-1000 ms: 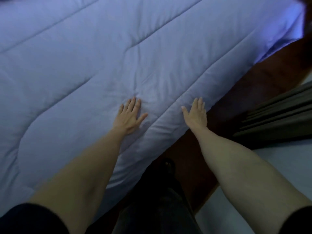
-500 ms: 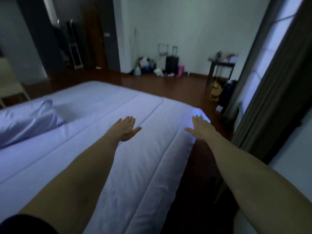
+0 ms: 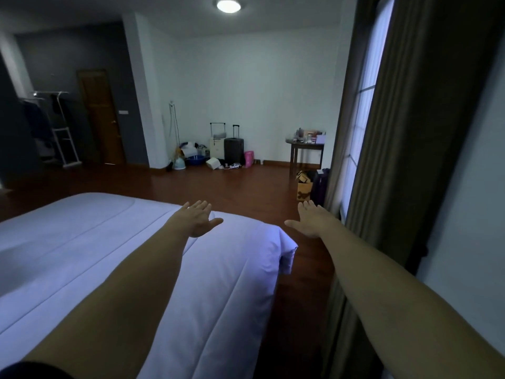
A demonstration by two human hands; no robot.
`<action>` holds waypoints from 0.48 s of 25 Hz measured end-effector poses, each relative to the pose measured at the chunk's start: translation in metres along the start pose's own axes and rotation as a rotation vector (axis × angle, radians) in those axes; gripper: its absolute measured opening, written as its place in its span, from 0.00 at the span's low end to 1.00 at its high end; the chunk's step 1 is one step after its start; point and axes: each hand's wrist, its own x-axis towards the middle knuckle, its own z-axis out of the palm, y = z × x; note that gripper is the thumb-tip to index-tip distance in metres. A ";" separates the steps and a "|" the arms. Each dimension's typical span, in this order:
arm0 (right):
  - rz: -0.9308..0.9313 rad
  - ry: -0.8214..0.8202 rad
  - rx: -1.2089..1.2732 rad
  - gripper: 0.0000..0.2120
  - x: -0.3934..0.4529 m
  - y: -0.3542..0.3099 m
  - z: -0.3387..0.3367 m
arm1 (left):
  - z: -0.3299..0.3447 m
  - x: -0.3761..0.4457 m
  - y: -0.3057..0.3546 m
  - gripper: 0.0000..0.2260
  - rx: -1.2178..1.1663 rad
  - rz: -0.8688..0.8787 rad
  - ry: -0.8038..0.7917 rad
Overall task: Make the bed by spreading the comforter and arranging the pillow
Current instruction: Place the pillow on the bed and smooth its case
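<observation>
A pale lilac quilted comforter (image 3: pixel 90 253) lies flat over the bed, filling the lower left; its far corner (image 3: pixel 287 250) hangs over the bed's edge. My left hand (image 3: pixel 198 218) is stretched out palm down above the comforter near that far corner, fingers apart, holding nothing. My right hand (image 3: pixel 310 221) is stretched out the same way, open, over the wooden floor just right of the bed. No pillow is in view.
Dark curtains (image 3: pixel 410 160) and a window stand close on the right. Wooden floor (image 3: pixel 237 187) runs beyond the bed. Suitcases (image 3: pixel 233 150) and clutter line the far wall, a small table (image 3: pixel 306 151) sits at its right, a door (image 3: pixel 102 119) at the left.
Both hands have lifted off the comforter and stretched forward. The view has swung up from the bed's surface to the room, and the pillow seen half a second ago has left the frame.
</observation>
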 end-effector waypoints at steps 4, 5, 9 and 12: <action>-0.012 0.013 0.001 0.41 0.083 0.056 -0.012 | -0.025 0.093 0.036 0.33 -0.027 -0.017 -0.010; -0.019 0.019 -0.004 0.41 0.104 0.070 -0.014 | -0.032 0.116 0.044 0.33 -0.033 -0.016 -0.013; -0.023 0.018 0.017 0.41 0.179 0.110 -0.007 | -0.045 0.202 0.069 0.33 -0.036 0.000 -0.013; -0.011 -0.001 0.046 0.42 0.244 0.134 0.003 | -0.047 0.270 0.079 0.34 -0.015 0.008 -0.018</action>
